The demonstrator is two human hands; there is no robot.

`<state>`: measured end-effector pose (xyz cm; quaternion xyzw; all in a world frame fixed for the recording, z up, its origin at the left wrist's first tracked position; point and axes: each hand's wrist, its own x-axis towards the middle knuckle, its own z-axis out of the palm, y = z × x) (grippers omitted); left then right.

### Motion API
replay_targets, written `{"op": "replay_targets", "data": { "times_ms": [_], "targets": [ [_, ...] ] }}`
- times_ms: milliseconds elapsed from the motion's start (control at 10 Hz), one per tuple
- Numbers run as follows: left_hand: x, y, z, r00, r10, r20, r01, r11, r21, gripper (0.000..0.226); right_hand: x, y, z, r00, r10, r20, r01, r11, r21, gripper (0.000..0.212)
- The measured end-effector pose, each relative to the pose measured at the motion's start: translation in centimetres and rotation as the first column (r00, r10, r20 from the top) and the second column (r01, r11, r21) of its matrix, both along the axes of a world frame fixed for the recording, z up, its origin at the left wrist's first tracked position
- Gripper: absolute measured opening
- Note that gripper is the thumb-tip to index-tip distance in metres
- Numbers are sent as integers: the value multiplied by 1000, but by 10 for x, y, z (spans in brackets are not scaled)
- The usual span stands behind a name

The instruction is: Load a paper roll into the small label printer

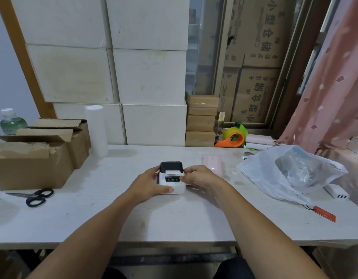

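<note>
A small white label printer (172, 183) with a dark top lid stands in the middle of the white table (174, 218). A green light glows on its front panel. A strip of white paper (172, 171) shows at the slot under the lid. My left hand (148, 184) cups the printer's left side, thumb on the lower front. My right hand (198, 177) holds the right side, with fingertips at the panel's right edge. The roll itself is hidden inside the printer.
Open cardboard boxes (33, 158) and black scissors (36, 197) lie at the left. A tall white roll (96, 130) stands behind. A pink device (213, 165), a plastic bag (290, 174), a white power strip (336, 191), an orange tag (324, 216) and a tape dispenser (233, 137) sit right.
</note>
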<state>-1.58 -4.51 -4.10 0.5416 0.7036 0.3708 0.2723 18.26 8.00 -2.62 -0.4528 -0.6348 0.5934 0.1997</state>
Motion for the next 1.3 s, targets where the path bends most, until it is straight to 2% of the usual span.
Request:
{"op": "replay_targets", "data": {
  "times_ms": [100, 300, 400, 600, 800, 900, 1000, 1100, 1200, 1300],
  "targets": [
    [0, 0, 0, 1000, -2, 4, 1, 1000, 8, 74, 0, 0, -1, 1000, 10, -28, -11, 1000, -25, 29],
    [2, -2, 3, 1000, -1, 18, 0, 1000, 11, 71, 0, 3, -9, 999, 1, -37, -2, 999, -39, 64],
    [3, -4, 6, 1000, -3, 9, 3, 1000, 12, 69, 1, 1, -8, 997, -19, -73, 16, 999, -47, 53],
    [7, -7, 7, 1000, 5, -2, -5, 1000, 17, 95, 3, -4, -4, 996, -44, -79, 42, 999, -35, 45],
    [7, -7, 10, 1000, -4, -5, 5, 1000, 21, 88, 4, -9, 1, 995, -54, -79, 52, 998, -32, 34],
    [6, -6, 8, 1000, -10, -1, 10, 1000, 16, 88, 3, -9, 1, 996, -57, -75, 54, 998, -38, 39],
    [5, -5, 9, 1000, -12, 12, 12, 1000, -1, 98, 1, -9, 3, 996, -67, -66, 65, 997, -41, 37],
    [5, -5, 16, 998, -61, -17, 60, 997, -39, 74, 0, -10, 8, 997, -58, -42, 57, 998, -39, 33],
    [-2, -5, 28, 983, -157, -93, 144, 981, -133, 73, 2, -8, 19, 1000, -18, 16, 18, 999, -41, 17],
    [-22, 1, 39, 970, -180, -162, 126, 946, -297, 88, 4, -10, 38, 977, 47, 207, -49, 999, 3, 13]
  ]
}}
